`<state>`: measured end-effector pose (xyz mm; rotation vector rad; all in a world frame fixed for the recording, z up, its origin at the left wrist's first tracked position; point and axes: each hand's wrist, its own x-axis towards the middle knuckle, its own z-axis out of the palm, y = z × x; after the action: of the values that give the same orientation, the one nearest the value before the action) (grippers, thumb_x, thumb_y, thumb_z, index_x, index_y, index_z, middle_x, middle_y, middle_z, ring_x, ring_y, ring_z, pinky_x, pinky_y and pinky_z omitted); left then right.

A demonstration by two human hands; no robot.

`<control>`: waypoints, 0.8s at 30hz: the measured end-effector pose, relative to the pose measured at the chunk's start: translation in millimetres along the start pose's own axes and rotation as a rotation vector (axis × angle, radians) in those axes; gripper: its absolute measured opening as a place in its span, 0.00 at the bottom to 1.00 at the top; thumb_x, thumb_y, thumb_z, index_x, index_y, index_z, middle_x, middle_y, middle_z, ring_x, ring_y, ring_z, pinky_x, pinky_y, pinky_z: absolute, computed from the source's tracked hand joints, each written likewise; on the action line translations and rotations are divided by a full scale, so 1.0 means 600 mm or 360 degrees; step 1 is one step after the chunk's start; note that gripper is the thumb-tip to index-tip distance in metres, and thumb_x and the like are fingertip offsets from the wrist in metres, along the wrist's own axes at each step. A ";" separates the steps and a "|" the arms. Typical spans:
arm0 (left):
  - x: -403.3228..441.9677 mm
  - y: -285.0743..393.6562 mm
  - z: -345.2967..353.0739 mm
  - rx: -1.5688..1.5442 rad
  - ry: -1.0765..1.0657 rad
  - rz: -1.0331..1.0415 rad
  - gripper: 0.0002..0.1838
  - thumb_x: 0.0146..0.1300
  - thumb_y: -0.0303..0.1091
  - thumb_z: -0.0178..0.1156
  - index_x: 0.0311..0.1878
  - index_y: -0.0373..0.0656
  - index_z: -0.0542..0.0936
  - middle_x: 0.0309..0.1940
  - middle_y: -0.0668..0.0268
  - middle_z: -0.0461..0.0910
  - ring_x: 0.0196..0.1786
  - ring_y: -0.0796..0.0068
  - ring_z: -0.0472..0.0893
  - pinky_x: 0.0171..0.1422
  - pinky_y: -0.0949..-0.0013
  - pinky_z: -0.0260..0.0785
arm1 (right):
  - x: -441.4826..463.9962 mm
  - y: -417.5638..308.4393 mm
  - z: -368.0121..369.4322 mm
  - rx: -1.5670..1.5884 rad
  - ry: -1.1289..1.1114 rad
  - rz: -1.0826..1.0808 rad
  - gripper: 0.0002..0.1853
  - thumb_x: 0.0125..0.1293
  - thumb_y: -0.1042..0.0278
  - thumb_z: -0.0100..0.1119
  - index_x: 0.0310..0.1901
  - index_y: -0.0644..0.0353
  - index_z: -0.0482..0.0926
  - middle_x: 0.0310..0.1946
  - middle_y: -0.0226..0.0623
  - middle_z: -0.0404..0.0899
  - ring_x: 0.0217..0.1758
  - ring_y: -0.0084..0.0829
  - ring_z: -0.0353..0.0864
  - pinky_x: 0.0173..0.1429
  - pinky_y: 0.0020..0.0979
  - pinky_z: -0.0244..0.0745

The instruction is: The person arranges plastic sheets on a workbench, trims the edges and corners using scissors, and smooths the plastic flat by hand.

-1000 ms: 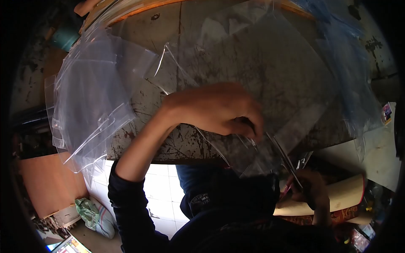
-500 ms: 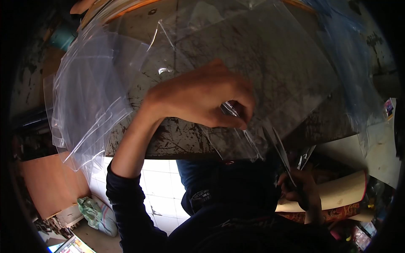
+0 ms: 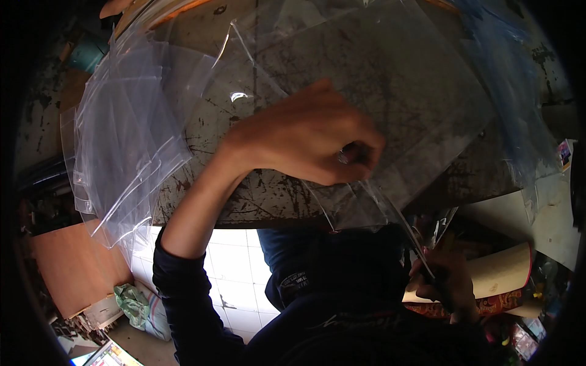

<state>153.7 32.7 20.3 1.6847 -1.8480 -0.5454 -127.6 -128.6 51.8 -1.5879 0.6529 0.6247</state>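
My left hand is above the worn table, its thumb and fingers pinched on a clear plastic sheet. A gathered fold of the plastic shows inside the curl of the fingers, and its lower part hangs toward the table's near edge. Lower right, in shadow, my right hand is wrapped around the handles of a pair of scissors. The blades point up and left, close together, with their tips by the plastic below my left hand. Whether they touch the plastic I cannot tell.
Stacked clear plastic sheets overhang the table's left side. Bluish plastic drapes over the right side. The scratched dark tabletop ends just before my body. A rolled sheet lies at lower right, and a sack stands on the floor at left.
My left hand has shifted slightly right with the plastic. The scissor blades, apart before, now look nearly together. My right hand has moved a little right and down.
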 end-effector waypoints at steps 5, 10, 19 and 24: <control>0.001 -0.004 0.004 -0.0021 -0.0061 -0.0076 0.04 0.52 0.34 0.63 0.26 0.49 0.78 0.21 0.77 0.76 0.27 0.84 0.74 0.44 0.69 0.50 | -0.011 -0.031 -0.004 -0.0247 0.0034 -0.0128 0.18 0.43 0.68 0.74 0.36 0.60 0.78 0.23 0.27 0.75 0.25 0.16 0.75 0.31 0.22 0.69; 0.002 0.005 0.002 0.0058 -0.0058 -0.0125 0.03 0.53 0.34 0.62 0.26 0.49 0.78 0.21 0.78 0.75 0.27 0.85 0.74 0.44 0.69 0.50 | -0.018 -0.047 -0.004 -0.0349 0.0128 -0.0273 0.17 0.45 0.66 0.73 0.36 0.61 0.78 0.24 0.30 0.77 0.27 0.19 0.78 0.31 0.23 0.72; 0.002 0.008 0.002 0.0068 -0.0056 -0.0151 0.02 0.53 0.33 0.62 0.27 0.50 0.78 0.22 0.78 0.75 0.28 0.85 0.73 0.44 0.69 0.50 | -0.021 -0.055 0.000 -0.0701 0.0222 -0.0395 0.20 0.43 0.64 0.76 0.37 0.62 0.78 0.28 0.32 0.80 0.31 0.23 0.81 0.33 0.24 0.75; 0.001 0.015 0.001 0.0070 -0.0048 -0.0169 0.02 0.53 0.32 0.61 0.27 0.50 0.78 0.22 0.78 0.75 0.28 0.84 0.74 0.45 0.69 0.52 | -0.018 -0.041 -0.002 -0.0710 0.0246 -0.0304 0.19 0.43 0.65 0.75 0.37 0.61 0.79 0.28 0.31 0.80 0.31 0.22 0.81 0.33 0.23 0.75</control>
<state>146.7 33.3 25.6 1.8212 -1.8114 -0.5809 -117.3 -127.0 76.8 -2.1030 0.4853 0.5310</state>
